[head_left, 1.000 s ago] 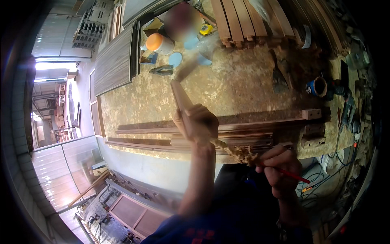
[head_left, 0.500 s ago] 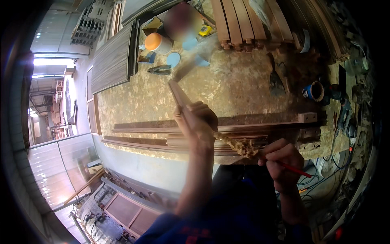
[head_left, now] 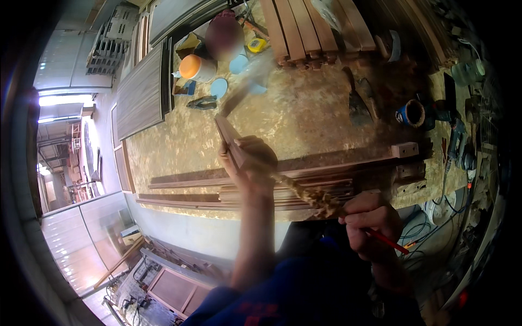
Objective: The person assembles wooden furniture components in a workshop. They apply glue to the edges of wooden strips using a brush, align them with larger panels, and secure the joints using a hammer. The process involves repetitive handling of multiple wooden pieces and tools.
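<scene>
My left hand [head_left: 253,163] is closed around a slim wooden strip [head_left: 229,138], whose far end points away over the workbench. Between my two hands runs a rough, lumpy golden-brown length [head_left: 318,201], blurred, so I cannot tell whether it belongs to the strip. My right hand [head_left: 372,223] pinches a thin red stick [head_left: 387,240] resembling a pencil, close to the near end of that rough length. The stick's tip is hidden by my fingers. Below both hands, several long wooden strips [head_left: 185,182] lie along the bench's near edge.
Pliers [head_left: 202,102], an orange-lidded white jar [head_left: 198,68] and a yellow tape measure [head_left: 256,45] lie at the far left. Stacked boards [head_left: 310,32] fill the far side. Scrapers [head_left: 359,106], a blue-rimmed can [head_left: 413,113] and a power tool [head_left: 459,144] are on the right.
The view has shifted, so the bench appears slightly farther left. My right hand has come a little nearer to me with the red stick. Both hands keep their holds.
</scene>
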A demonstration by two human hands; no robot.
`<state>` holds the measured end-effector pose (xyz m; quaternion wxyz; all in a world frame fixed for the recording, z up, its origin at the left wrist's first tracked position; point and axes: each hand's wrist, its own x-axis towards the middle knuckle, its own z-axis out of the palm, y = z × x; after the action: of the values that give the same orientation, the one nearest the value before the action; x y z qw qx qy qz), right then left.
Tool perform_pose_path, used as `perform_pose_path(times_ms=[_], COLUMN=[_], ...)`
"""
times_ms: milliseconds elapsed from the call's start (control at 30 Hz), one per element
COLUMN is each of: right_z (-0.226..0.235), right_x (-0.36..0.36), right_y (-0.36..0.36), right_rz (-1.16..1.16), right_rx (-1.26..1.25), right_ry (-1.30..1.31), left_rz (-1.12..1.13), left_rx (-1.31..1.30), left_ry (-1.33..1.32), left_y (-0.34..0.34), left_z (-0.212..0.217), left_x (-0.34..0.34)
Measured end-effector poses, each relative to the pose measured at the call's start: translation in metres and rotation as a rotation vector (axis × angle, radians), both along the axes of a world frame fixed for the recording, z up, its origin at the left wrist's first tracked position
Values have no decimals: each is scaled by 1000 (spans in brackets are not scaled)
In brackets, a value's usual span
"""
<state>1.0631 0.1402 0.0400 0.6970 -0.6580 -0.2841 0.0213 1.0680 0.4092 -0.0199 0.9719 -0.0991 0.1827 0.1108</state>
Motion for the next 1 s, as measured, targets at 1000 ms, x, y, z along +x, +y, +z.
perform_pose_path(times_ms=[1000], right_z=[58], right_x=[-11], right_y=[-26], right_rz=[-209], right_rx=[-202], right_ry=[401], left_rz=[-263], left_rx=[675], left_ry=[591], left_y=[-48], left_z=[-48], left_x=[-19])
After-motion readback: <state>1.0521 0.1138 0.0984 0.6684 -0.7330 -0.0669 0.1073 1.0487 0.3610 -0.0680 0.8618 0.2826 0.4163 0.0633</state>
